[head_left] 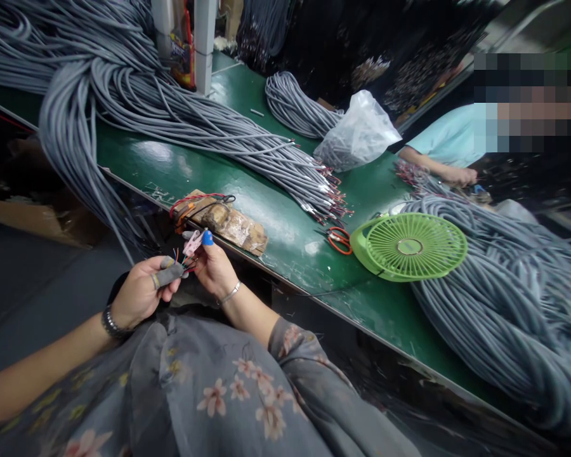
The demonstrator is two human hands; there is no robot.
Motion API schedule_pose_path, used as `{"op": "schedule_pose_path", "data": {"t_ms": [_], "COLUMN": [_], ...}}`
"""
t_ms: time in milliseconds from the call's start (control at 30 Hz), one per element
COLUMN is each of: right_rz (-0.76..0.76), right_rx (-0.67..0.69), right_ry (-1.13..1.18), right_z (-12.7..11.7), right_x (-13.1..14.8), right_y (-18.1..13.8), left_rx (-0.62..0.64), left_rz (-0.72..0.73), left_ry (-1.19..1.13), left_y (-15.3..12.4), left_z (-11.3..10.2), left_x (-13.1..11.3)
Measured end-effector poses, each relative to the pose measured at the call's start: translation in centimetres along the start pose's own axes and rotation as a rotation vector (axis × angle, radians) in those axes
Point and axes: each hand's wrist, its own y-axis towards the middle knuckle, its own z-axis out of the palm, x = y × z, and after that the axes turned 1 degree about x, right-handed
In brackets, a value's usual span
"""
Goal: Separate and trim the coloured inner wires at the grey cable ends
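Note:
My left hand (pixel 145 285), with grey covers on its thumb and a finger, is closed on thin coloured wires (pixel 176 255) whose ends fan out above the fingers. Close against it, my right hand (pixel 215 271) pinches a small pale-pink plastic piece (pixel 193 244); its exact kind is unclear. A blue cover sits on the right thumb. The two hands meet in front of my body, just off the near edge of the green table (pixel 266 190). Beside them on that edge lies a worn wooden block (pixel 240 231) with red and black wires around one end.
Thick bundles of grey cable (pixel 171 114) run across the table, with stripped ends in the middle. Orange-handled scissors (pixel 339 241) and a green fan (pixel 409 247) stand to the right, near more cable (pixel 495 317). A plastic bag (pixel 359 130) lies behind. Another person's hand (pixel 459 176) works at far right.

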Motion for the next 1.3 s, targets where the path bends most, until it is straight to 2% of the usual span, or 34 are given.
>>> {"op": "schedule_pose_path", "data": {"t_ms": [200, 333, 467, 767, 1067, 1300], "right_rz": [0.167, 0.128, 0.059, 0.096, 0.059, 0.149], "right_rx": [0.063, 0.063, 0.053, 0.052, 0.039, 0.051], "right_ry": [0.04, 0.025, -0.027, -0.004, 0.019, 0.011], "right_z": [-0.2, -0.3, -0.4, -0.3, -0.1, 0.0], "right_x": [1.0, 1.0, 0.4, 0.8, 0.5, 1.4], "right_y": [-0.5, -0.7, -0.6, -0.5, -0.5, -0.8], "left_rx": [-0.024, -0.059, -0.091, -0.167, -0.145, -0.146], "left_rz": [0.111, 0.184, 0.176, 0.149, 0.112, 0.148], "left_ry": [0.069, 0.076, 0.046, 0.036, 0.052, 0.04], "left_y": [-0.5, -1.0, -1.1, -0.9, -1.0, -1.4], "left_z": [-0.4, -0.4, 0.3, 1.1, 1.3, 1.0], "left_x": [0.7, 0.9, 0.6, 0.8, 0.7, 0.8]}}
